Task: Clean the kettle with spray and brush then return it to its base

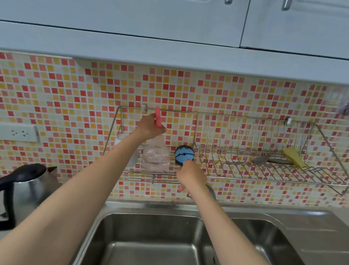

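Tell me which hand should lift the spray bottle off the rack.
Left. The left hand grips the spray bottle at its neck, while the right hand holds the blue brush beside it.

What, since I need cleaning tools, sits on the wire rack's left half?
A clear pink-triggered spray bottle in the left hand, a round blue brush in the right hand; the forearm half-covers a white container.
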